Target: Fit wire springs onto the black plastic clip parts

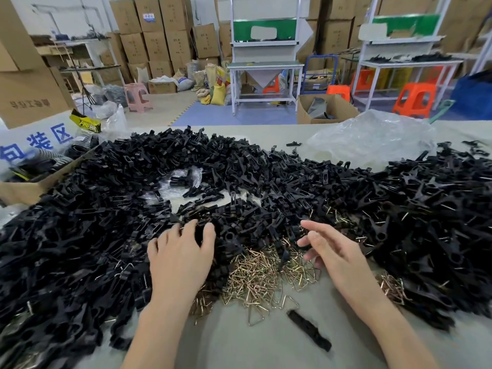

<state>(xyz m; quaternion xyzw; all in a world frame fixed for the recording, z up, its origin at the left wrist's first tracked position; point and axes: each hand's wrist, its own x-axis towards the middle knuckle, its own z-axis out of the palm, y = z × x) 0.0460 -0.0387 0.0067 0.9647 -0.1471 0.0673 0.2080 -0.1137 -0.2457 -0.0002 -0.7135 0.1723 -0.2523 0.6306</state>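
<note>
A huge heap of black plastic clip parts (239, 177) covers the table from left to right. In front of it lies a smaller pile of brass-coloured triangular wire springs (261, 278). My left hand (181, 254) rests palm down on the clip parts, fingers spread into the heap just left of the springs. My right hand (327, 249) hovers over the right edge of the spring pile with its fingers loosely extended and nothing in them. One black clip part (308, 330) lies alone on the bare table (266, 347) between my forearms.
A cardboard box (26, 187) with black items stands at the table's left edge. A crumpled clear plastic bag (372, 137) lies at the back right. Beyond the table are stacked cartons, workbenches and orange stools.
</note>
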